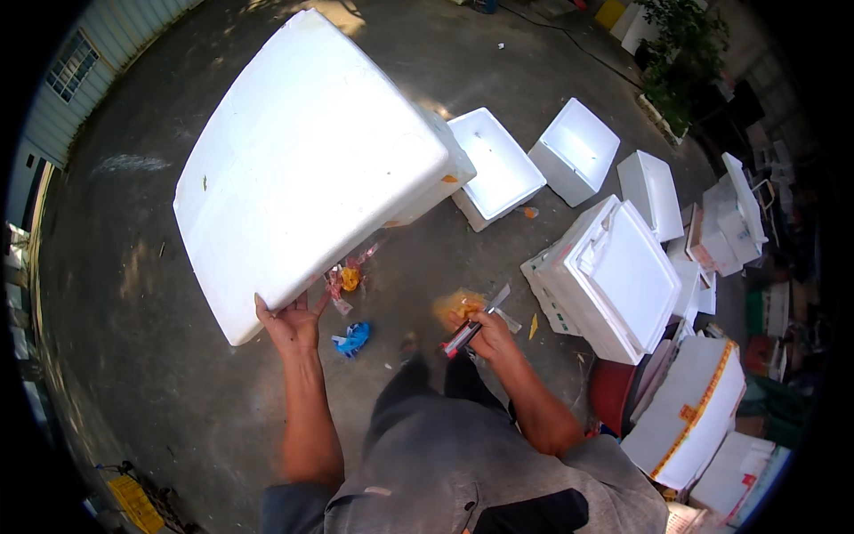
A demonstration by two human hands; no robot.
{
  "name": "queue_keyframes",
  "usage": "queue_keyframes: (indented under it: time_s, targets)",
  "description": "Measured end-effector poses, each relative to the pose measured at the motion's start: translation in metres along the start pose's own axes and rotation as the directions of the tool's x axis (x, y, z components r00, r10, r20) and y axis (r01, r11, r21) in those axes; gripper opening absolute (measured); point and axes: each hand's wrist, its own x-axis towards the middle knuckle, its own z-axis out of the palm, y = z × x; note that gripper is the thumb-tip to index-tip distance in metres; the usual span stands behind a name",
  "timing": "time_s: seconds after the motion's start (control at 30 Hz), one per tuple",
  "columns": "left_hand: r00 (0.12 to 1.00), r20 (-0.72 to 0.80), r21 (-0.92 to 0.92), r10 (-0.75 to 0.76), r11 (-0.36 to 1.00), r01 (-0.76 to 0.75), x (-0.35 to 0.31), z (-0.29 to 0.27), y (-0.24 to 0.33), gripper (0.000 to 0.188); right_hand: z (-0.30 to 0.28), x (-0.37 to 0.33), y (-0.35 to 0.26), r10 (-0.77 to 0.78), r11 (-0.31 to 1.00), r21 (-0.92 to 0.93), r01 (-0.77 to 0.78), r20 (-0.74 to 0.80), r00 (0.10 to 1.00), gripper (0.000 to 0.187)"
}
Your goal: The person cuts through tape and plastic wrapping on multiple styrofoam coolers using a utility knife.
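Note:
A large white foam box (307,169) with its lid on is tilted up in front of me at the left. My left hand (294,325) grips the near lower edge of its lid, thumb on top and fingers underneath. In my right hand (489,336) is a utility knife (463,337) with its blade out, pointing up and to the right. A blurred wad of yellow tape (458,307) is at the fingers of that hand; whether they hold it too is unclear. Crumpled red and orange scraps (349,279) and a blue crumpled piece (352,339) lie on the ground below the box.
Two lidless foam boxes (498,169) (578,147) stand beyond on the dark concrete ground. Stacked foam boxes (614,276) and a red tub (609,396) crowd my right side. A taped foam box (689,409) leans nearby. At the lower left sits a yellow crate (135,505).

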Motion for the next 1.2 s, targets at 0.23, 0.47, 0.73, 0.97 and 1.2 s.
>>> queue_keyframes:
  time_s: [0.23,0.47,0.73,0.97,1.2]
  targets:
    - [0.850,0.084,-0.024,-0.519,0.852,0.523,-0.025,-0.023,-0.112,0.063,0.081,-0.014,0.007,0.038,0.995,0.082,-0.058,0.223,0.974,0.038]
    - [0.896,0.186,0.000,-0.402,0.912,0.410,-0.027,-0.021,-0.154,0.051,0.062,-0.013,0.012,0.173,0.980,0.023,-0.197,0.387,0.906,0.040]
    - [0.954,0.117,-0.021,-0.275,0.960,0.279,-0.009,-0.036,-0.166,0.052,-0.042,-0.047,-0.011,-0.025,0.988,-0.154,-0.024,-0.313,0.950,0.038]
    - [0.961,-0.020,0.082,-0.275,0.958,0.276,-0.009,-0.059,-0.143,0.044,-0.033,-0.078,-0.113,-0.267,0.959,-0.119,0.256,-0.088,0.960,0.049]
    - [0.977,-0.108,0.282,-0.183,0.937,0.207,-0.010,-0.081,-0.123,0.042,-0.007,-0.073,-0.138,-0.333,0.715,-0.638,0.285,0.048,0.942,0.058]
